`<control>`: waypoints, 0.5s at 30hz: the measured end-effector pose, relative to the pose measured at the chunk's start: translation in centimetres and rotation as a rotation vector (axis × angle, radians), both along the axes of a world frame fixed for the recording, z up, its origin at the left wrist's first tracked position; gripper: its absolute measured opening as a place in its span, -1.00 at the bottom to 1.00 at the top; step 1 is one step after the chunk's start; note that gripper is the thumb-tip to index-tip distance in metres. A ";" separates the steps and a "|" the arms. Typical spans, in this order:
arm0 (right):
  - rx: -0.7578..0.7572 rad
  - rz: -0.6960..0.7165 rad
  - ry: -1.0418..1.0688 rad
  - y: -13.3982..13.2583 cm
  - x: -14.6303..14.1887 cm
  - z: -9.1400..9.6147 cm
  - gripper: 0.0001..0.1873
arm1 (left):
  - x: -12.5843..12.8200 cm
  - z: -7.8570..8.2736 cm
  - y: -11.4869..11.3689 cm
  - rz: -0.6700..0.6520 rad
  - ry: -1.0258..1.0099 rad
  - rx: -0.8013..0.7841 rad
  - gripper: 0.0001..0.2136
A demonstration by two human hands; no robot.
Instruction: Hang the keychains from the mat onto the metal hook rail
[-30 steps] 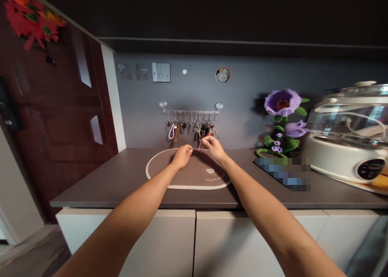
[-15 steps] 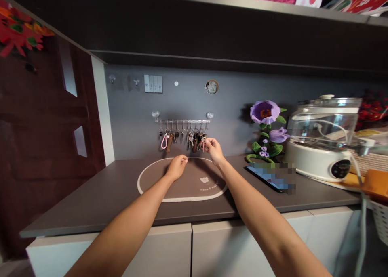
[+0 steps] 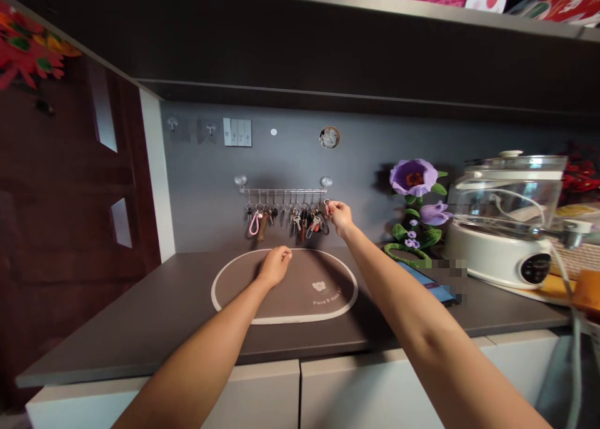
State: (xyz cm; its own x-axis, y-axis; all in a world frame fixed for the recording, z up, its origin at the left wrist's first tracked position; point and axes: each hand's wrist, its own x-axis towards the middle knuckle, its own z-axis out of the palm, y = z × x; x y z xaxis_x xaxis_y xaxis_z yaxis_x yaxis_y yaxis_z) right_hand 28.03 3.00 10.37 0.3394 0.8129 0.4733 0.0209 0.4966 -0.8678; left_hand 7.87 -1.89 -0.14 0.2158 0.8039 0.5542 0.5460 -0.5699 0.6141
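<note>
My right hand (image 3: 341, 217) is closed in a pinch on a small key ring (image 3: 327, 207) with a reddish piece, at the right end of a clear hook rack (image 3: 284, 191). The fingers partly hide the ring, and I cannot tell whether it touches the end hook. Several bunches of keys (image 3: 296, 219) hang from the rack, among them a pink loop strap (image 3: 254, 224) and a brown fob (image 3: 262, 226). My left hand (image 3: 275, 266) is loosely closed over the brown oval mat (image 3: 290, 297), with nothing showing in its fingers.
A purple flower decoration (image 3: 413, 177) stands right of the rack, near a phone (image 3: 429, 285) on the counter (image 3: 140, 310). Farther right is a white appliance with a clear top (image 3: 499, 247). A dark shelf (image 3: 328, 47) overhangs the counter; a dark red door (image 3: 70, 229) is at left.
My right hand has moved slightly up and right, away from the hanging keys, with the small key ring in its fingers. My left hand has hardly moved. The view has shifted slightly.
</note>
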 end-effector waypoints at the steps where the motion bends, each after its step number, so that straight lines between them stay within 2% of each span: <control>1: -0.010 -0.001 0.010 0.2 -0.1 0.2 -0.82 | 0.0 0.0 0.0 0.002 -0.004 -0.003 -0.86; 15: -0.102 0.012 0.030 1.5 0.2 0.5 -0.97 | 0.1 0.0 0.0 0.001 -0.021 -0.012 -0.87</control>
State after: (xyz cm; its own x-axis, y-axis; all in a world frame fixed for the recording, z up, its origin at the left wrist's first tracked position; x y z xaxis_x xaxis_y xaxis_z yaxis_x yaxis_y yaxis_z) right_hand 28.24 4.49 10.87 0.3426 0.8603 0.3776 -0.0112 0.4056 -0.9140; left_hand 8.00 -1.87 -0.14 0.2036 0.8105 0.5493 0.5331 -0.5623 0.6321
